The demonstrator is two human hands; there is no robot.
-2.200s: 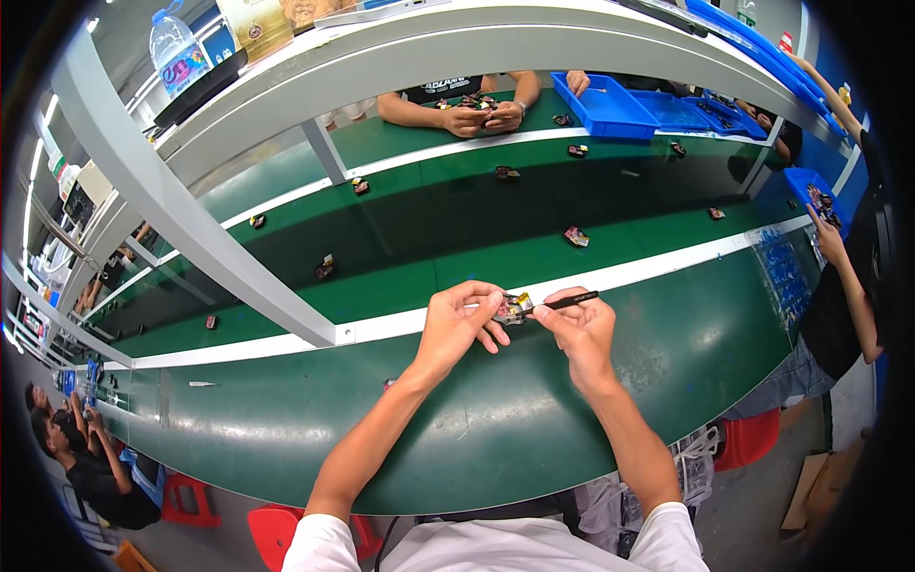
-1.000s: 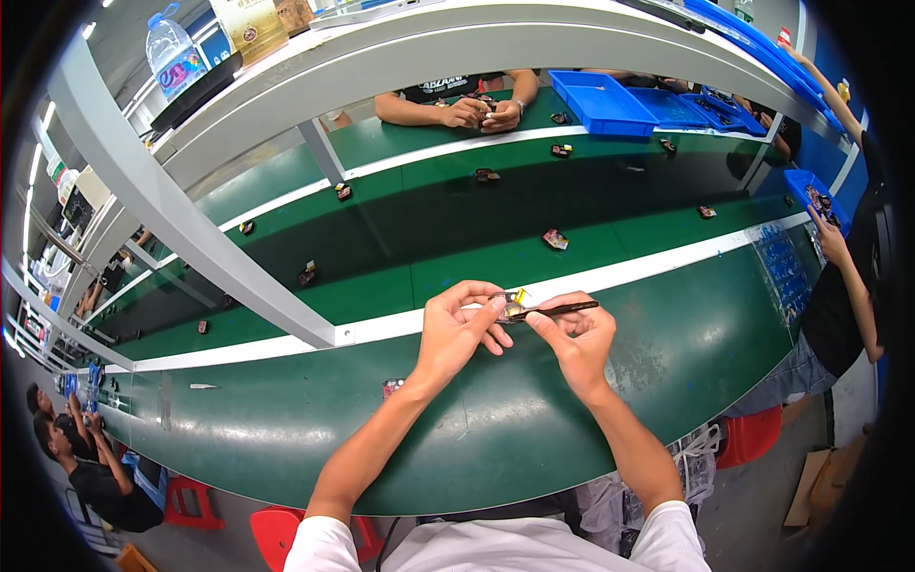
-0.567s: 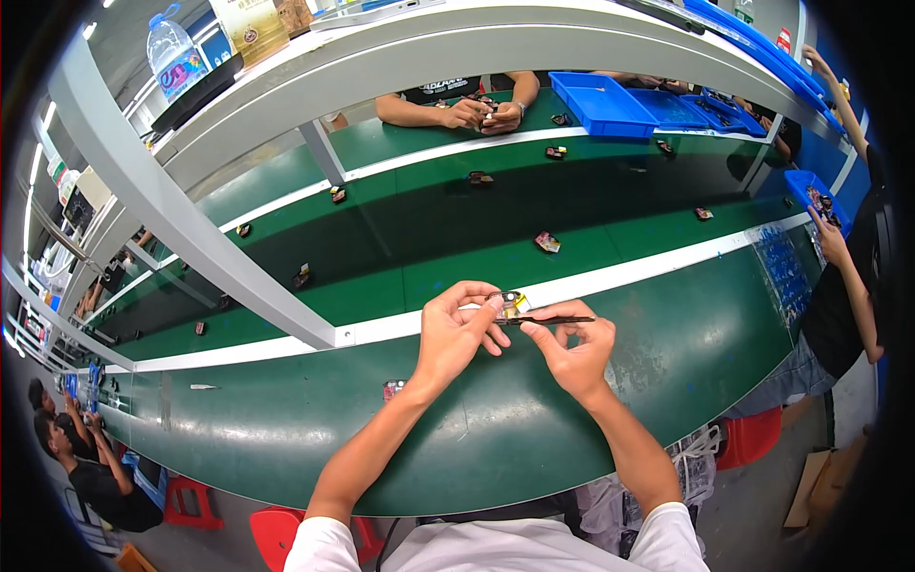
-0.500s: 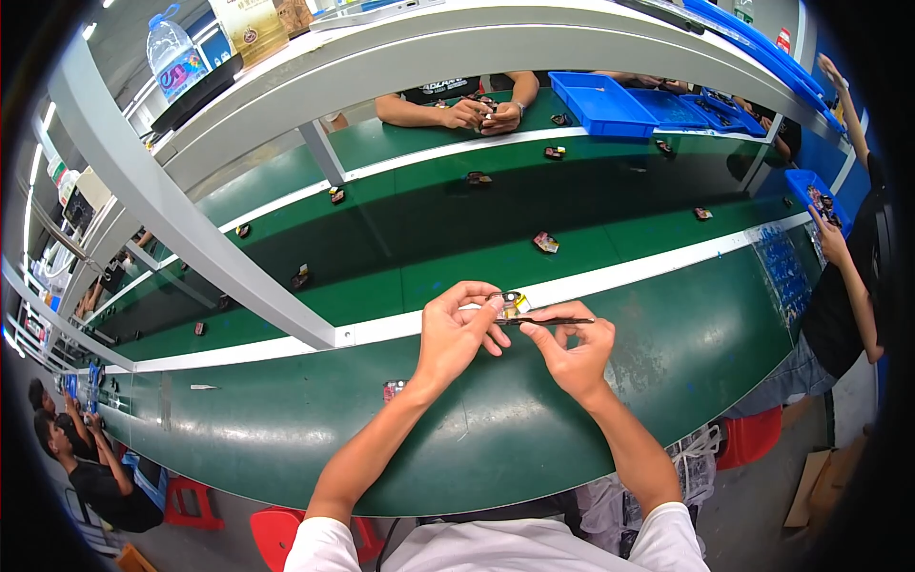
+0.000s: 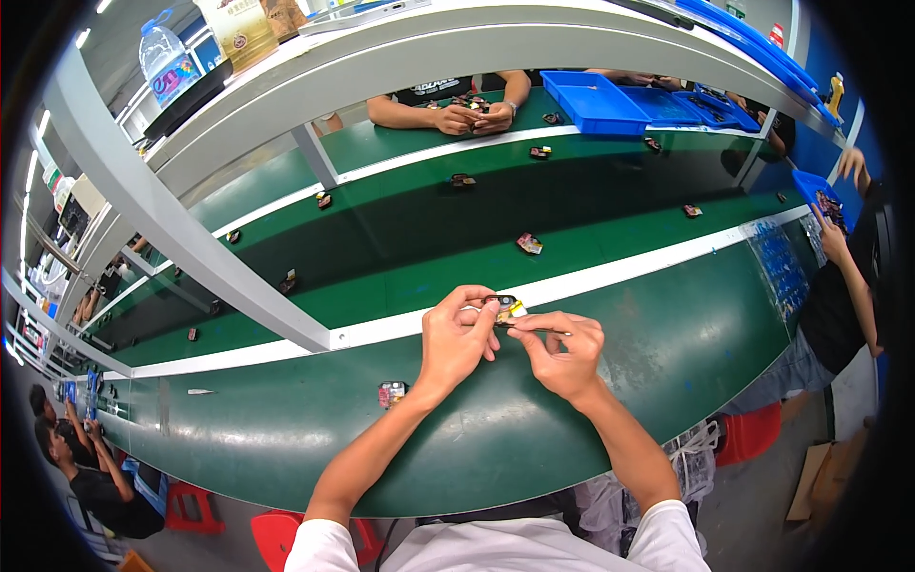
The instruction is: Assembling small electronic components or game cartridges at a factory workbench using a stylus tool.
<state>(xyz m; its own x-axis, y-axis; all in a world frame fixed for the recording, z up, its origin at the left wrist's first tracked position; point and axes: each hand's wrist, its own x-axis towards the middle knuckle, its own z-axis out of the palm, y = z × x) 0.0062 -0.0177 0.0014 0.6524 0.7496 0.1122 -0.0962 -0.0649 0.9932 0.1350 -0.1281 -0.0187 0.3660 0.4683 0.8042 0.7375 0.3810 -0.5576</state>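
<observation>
My left hand (image 5: 455, 338) is closed on a small black electronic part (image 5: 506, 302) with a yellow patch and a pale tab, held above the near edge of the bench. My right hand (image 5: 569, 357) pinches a thin dark tool (image 5: 551, 331), tweezers-like in shape, its tip against or close to the lower side of the part. Fingers hide much of both things. Beside my left forearm another small dark-and-pink part (image 5: 392, 394) lies on the green bench (image 5: 286, 410).
Beyond a white rail (image 5: 591, 283), a green conveyor belt (image 5: 429, 286) carries several similar parts (image 5: 529, 243). A grey slanted post (image 5: 191, 229) rises at left, under an overhead shelf (image 5: 429, 57). Blue trays (image 5: 600, 110) stand across the belt. Co-workers' hands (image 5: 474, 118) work opposite; another person reaches at right.
The parts on the belt have shifted left. My right hand has turned slightly and moved a little left, so less of the tool shows. My left hand keeps hold of the part.
</observation>
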